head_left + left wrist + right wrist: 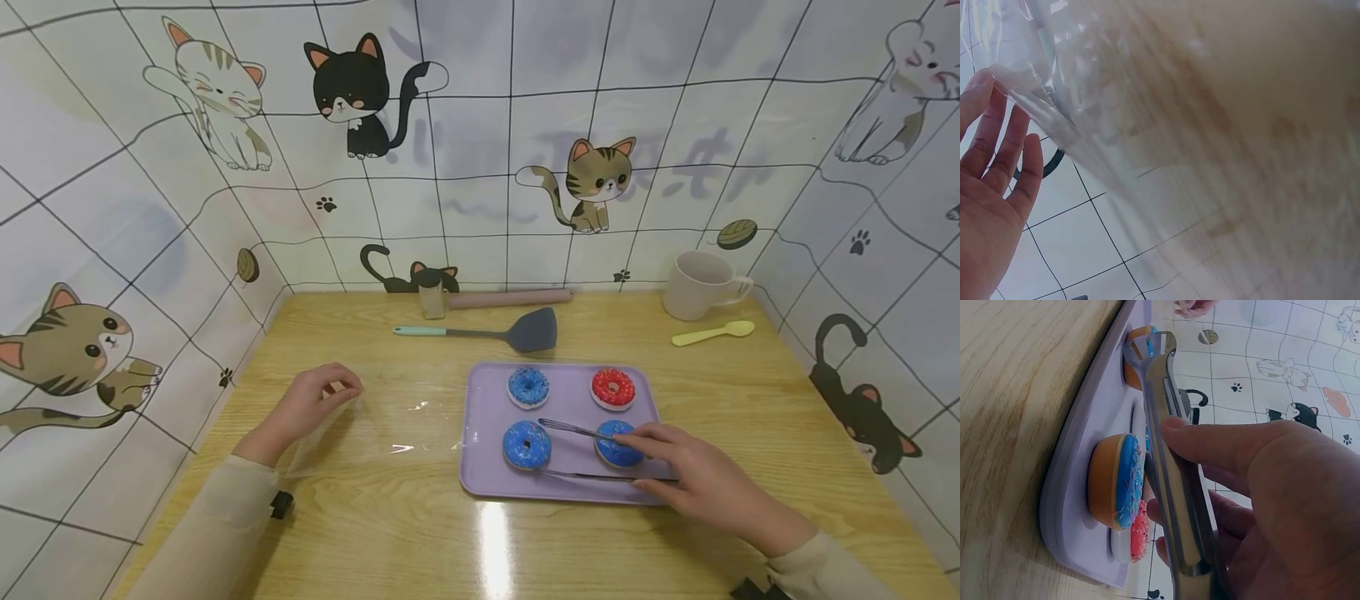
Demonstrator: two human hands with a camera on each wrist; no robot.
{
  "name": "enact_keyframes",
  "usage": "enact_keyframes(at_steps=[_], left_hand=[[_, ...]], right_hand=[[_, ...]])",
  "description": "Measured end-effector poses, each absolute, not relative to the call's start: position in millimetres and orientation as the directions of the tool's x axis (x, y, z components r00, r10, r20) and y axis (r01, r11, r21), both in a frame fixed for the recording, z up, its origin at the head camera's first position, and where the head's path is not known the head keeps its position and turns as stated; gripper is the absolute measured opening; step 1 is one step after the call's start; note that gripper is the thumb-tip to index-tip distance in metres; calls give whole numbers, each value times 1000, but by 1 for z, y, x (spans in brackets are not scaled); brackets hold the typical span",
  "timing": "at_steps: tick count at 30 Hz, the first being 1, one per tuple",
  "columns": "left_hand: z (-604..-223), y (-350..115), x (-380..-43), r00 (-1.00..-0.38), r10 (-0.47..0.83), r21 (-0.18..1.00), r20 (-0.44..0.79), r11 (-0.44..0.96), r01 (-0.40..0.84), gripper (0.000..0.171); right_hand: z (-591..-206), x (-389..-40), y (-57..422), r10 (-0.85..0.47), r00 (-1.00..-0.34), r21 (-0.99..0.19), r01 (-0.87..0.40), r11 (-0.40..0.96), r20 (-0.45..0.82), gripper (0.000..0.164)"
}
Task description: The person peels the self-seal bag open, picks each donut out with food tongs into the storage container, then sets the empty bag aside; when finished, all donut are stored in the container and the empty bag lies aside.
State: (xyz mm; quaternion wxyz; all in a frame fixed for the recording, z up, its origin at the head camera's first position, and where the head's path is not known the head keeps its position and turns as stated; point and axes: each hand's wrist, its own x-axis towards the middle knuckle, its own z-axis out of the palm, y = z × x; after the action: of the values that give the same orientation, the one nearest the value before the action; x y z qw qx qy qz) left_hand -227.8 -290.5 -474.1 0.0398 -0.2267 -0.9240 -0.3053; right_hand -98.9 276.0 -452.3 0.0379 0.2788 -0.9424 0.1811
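My left hand [303, 408] pinches the edge of a clear plastic bag [1122, 131] between thumb and fingertips, left of the tray. The bag spreads towards the tray and is hard to make out in the head view. My right hand [697, 475] holds metal tongs [1175, 487] with their arms apart. Their tips reach to either side of the front-left blue donut [513, 450]; whether they touch it I cannot tell. Beneath the tongs lies another blue donut [609, 455]. Behind are a sprinkled blue donut [516, 395] and a red donut [600, 389], all on a purple tray [566, 400].
Behind the tray lies a spatula [534, 331] with a mint handle. A rolling pin [510, 298] and a small dark-capped shaker [432, 300] are by the back wall. At the back right stand a pale mug [693, 287] and a yellow spoon [712, 333].
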Motion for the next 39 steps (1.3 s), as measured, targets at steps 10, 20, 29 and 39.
enact_keyframes(at_steps=[10, 20, 29, 39], left_hand=[[-474, -300, -226, -901, 394, 542, 183, 724, 426, 6], [-476, -315, -226, -902, 392, 512, 182, 745, 427, 7], [-477, -327, -227, -907, 385, 493, 169, 764, 416, 5], [-479, -334, -226, -914, 387, 478, 122, 784, 396, 5]], right_hand=[[-454, -93, 285, -362, -901, -421, -433, 797, 242, 62], [-459, -101, 321, -155, -924, -424, -303, 853, 349, 63], [-474, -109, 367, 84, -952, -462, -66, 884, 296, 71], [-491, -110, 398, 168, -973, -447, 82, 891, 156, 79]])
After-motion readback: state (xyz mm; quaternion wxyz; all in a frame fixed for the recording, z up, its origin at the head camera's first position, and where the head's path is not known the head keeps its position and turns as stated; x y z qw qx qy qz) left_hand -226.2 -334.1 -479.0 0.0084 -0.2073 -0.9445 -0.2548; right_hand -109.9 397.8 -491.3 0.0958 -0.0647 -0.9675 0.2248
